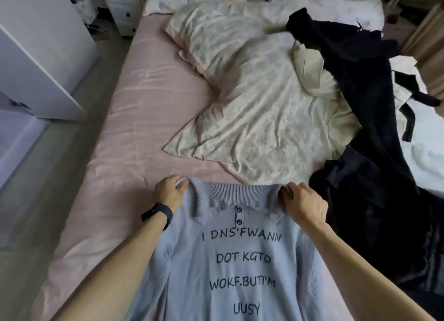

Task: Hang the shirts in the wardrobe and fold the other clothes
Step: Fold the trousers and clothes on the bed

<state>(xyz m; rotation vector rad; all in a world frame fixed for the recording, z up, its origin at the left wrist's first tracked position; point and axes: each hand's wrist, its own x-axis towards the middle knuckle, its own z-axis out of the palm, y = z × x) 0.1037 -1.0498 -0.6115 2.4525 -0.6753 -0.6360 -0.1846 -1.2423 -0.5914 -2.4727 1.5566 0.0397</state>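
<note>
So that the collared top (240, 268) hung flat over the bed (144, 109), I pinched one shoulder in my left hand (169, 193), the other in my right hand (303, 201).

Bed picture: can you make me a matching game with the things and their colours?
Things:
1. sweater
2. sheet
3. clothes heap
4. duvet

Colours:
A. black
B. pink
C. pale lilac with dark letters
D. cream with a faint pattern

Pairs: 1-C, 2-B, 3-A, 4-D
</note>
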